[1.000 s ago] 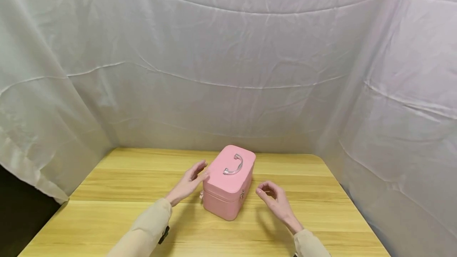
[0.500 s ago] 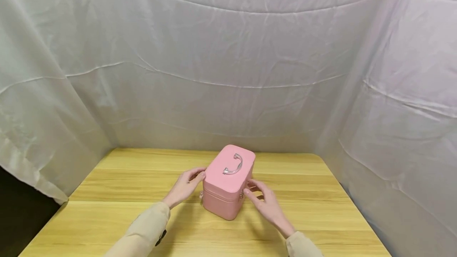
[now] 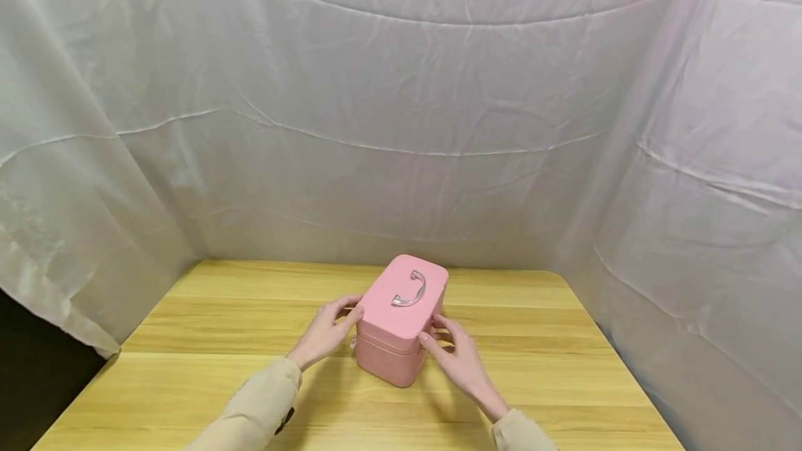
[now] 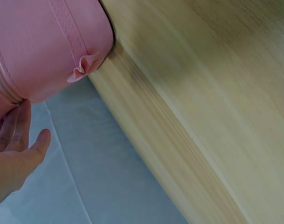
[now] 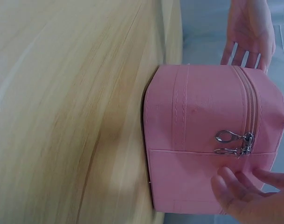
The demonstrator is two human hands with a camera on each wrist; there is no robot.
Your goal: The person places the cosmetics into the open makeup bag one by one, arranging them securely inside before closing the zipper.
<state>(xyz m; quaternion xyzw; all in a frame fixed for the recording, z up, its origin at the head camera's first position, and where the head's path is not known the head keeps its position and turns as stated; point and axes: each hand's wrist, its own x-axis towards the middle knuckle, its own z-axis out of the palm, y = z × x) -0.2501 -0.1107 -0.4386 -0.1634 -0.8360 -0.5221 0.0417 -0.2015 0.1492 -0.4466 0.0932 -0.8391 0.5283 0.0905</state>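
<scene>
A pink vanity case [image 3: 391, 315] stands on the wooden table with its lid down, a silver handle [image 3: 422, 292] on top. My left hand [image 3: 322, 335] rests its fingertips against the case's left side, the fingers only slightly bent. In the left wrist view those fingertips meet the case beside its zipper [image 4: 4, 84]; the thumb stands apart. On the opposite side, my right hand [image 3: 461, 362] has its fingers by the right wall, thumb near the front corner. The right wrist view shows two metal zipper pulls [image 5: 228, 136] hanging just above these fingers, not pinched.
The wooden table [image 3: 238, 312] extends to both sides of the case. A pale cloth curtain [image 3: 401, 124] hangs behind it and along both sides. A small pink tab [image 4: 83, 67] sticks out from the case's lower side in the left wrist view.
My right hand has moved left from beside the case to its right wall, then slightly toward the front corner. The left hand has settled against the left side. The case has not moved.
</scene>
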